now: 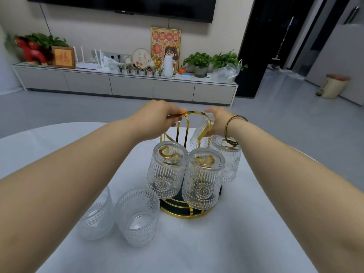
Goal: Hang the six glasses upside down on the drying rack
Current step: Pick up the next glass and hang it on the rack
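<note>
1. Hanging glasses was well under way: three glasses sat upside down over gold prongs of the drying rack (185, 212) — a near-left glass (166, 170), a near-right glass (202, 178) just beside it, and a right-side glass (226, 158) under the right wrist.
2. A fourth glass (201, 134) was in the right hand (217, 123), tilted, mouth downward, with a gold prong showing through its wall. Whether it was fully seated could not be told.
3. The right hand's fingers were wrapped around that glass near its upper end; the fingertips were hidden behind it, so the exact grip could not be told.
4. The left hand (159, 117) had its fingers curled and pinched on the gold loop at the rack's top, apparently steadying the rack.
5. Two glasses were left to do: one upright glass (137, 215) stood on the white table (236, 243), well below the left hand's fingers and just beside the rack's base; another upright glass (97, 215) stood next to it, partly hidden behind the left forearm.
6. By my count, three were done, one was going on, and two were untouched, so roughly half to two thirds was complete.
7. The remaining free prongs probably lay on the far side of the rack, beyond the fingers, though they were not clearly visible.
</note>
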Available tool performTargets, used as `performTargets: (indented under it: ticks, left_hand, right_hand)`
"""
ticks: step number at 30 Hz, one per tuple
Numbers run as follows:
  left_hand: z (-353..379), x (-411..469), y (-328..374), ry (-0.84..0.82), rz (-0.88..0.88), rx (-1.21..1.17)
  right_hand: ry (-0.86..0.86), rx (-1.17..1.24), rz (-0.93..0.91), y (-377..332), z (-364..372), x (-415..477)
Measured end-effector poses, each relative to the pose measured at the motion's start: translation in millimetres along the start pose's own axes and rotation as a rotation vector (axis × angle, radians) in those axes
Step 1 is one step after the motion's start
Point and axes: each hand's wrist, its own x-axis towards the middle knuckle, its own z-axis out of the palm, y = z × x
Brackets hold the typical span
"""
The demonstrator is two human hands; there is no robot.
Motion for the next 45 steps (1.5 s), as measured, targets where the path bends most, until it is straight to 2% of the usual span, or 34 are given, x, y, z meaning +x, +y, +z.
performTargets:
  ticks: [14,23,29,34,37,42,45]
  left_hand:
    - [4,1,-2,0.036,0.000,-0.039]
    - [7,-10,-3,0.050,-0.041,0.054]
    - [4,-68,-8,0.230,-0.127,0.075]
    - [25,-145,-21,0.355,-0.191,0.004]
    - [48,-194,-36,0.364,-0.281,0.007]
    - [69,-248,-62,0.324,-0.350,0.026]
    - [80,-263,-77,0.275,-0.448,0.052]
  right_hand:
    - [-0.051,0.006,-0.010,1,2,7]
    - [0.085,0.009,-0.013,11,-12,-20]
    - [0.191,0.008,-0.010,3,-25,-78]
    - [0.275,0.253,-0.137,-17,0,-142]
    - [0.271,0.408,-0.176,-30,40,-174]
    - [0.565,0.582,-0.222,-44,97,-203]
    - [0.432,0.659,-0.180,-48,137,-209]
